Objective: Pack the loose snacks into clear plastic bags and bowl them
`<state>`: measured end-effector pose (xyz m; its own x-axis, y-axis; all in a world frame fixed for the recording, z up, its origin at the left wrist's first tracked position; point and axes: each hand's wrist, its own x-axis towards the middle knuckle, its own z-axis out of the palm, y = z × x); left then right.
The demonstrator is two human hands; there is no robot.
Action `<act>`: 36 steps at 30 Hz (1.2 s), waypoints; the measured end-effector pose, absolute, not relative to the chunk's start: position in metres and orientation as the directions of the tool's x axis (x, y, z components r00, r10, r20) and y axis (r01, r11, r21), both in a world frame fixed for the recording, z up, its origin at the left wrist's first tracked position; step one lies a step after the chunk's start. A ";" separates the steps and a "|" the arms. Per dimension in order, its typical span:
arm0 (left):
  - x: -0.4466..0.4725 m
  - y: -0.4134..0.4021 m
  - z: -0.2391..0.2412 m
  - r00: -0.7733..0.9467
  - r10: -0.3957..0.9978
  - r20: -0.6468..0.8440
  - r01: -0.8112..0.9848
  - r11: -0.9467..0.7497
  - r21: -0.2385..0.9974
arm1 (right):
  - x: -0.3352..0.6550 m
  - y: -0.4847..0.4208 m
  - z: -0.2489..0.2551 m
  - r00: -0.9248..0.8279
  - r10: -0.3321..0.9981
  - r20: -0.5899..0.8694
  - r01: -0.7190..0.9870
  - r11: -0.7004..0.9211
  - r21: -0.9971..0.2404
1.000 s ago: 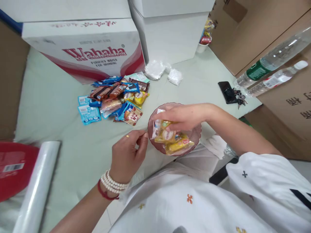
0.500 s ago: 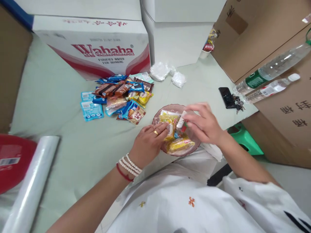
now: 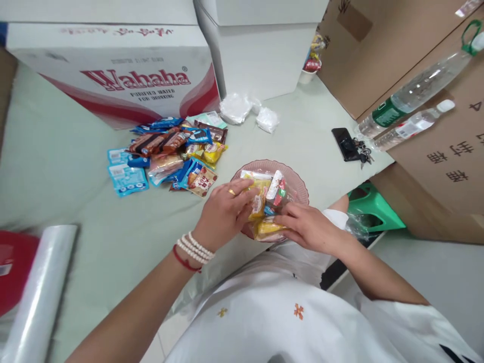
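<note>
A pink ribbed plastic plate (image 3: 301,187) near the table's front edge holds several wrapped snacks. My left hand (image 3: 227,207), with a ring and a beaded bracelet, has its bent fingers on an upright yellow snack packet (image 3: 260,197) at the plate's left side. My right hand (image 3: 310,228) closes its fingers on the right end of another yellow snack packet (image 3: 266,226), lying crosswise at the near side. Between them leans a clear packet with a white strip (image 3: 275,185) and red and green print. The fingers hide parts of both yellow packets.
A pile of wrapped snacks (image 3: 172,151) lies left of the plate, before a Wahaha carton (image 3: 139,75). Clear plastic bundles (image 3: 235,108) sit behind. A phone (image 3: 345,144), keys (image 3: 363,153) and two bottles (image 3: 419,91) are at right, a plastic film roll (image 3: 41,292) at left.
My right hand has come down from the white-strip packet onto the near yellow packet. The white-strip packet now leans in the plate by itself. My left hand stays at the upright yellow packet.
</note>
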<state>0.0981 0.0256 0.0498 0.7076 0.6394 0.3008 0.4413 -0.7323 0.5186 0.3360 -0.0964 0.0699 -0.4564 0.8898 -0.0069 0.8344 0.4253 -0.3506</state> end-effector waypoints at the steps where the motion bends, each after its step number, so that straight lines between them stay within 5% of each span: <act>1: 0.099 0.031 0.049 0.733 0.633 0.248 0.448 -0.724 0.524 | 0.335 -0.089 0.074 -0.496 0.866 -0.067 0.831 0.451 -0.327; 7: 0.099 0.044 0.046 0.736 0.655 0.170 0.480 -0.682 0.552 | 0.325 -0.061 0.080 -0.651 0.718 -0.245 0.758 0.634 -0.154; 13: 0.102 0.033 0.045 0.721 0.670 0.176 0.490 -0.673 0.554 | 0.340 -0.053 0.088 -0.680 0.644 -0.351 0.704 0.440 -0.557; 15: 0.102 0.030 0.043 0.727 0.665 0.171 0.494 -0.680 0.542 | 0.344 -0.064 0.096 -0.690 0.651 -0.315 0.678 0.430 -0.597; 20: 0.102 0.023 0.033 0.756 0.641 0.134 0.463 -0.667 0.584 | 0.333 -0.118 0.074 -0.543 0.839 -0.044 0.815 0.514 -0.266; 23: 0.105 0.021 0.033 0.737 0.639 0.221 0.398 -0.673 0.623 | 0.332 -0.144 0.048 -0.436 0.889 0.139 0.853 0.458 -0.251; 28: 0.095 0.024 0.042 0.525 0.711 0.469 0.280 -0.664 0.693 | 0.372 -0.140 0.037 -0.310 0.935 0.173 0.903 0.346 -0.256; 36: 0.030 0.007 0.008 0.252 0.928 0.275 0.483 -0.367 0.795 | 0.493 -0.016 0.024 -0.128 0.947 0.296 0.983 0.161 -0.091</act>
<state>0.0302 0.0069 0.0078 0.2522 0.9278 0.2749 0.4825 -0.3668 0.7954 0.4927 -0.0159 0.0236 -0.1275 0.9467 0.2958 0.9828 0.1608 -0.0910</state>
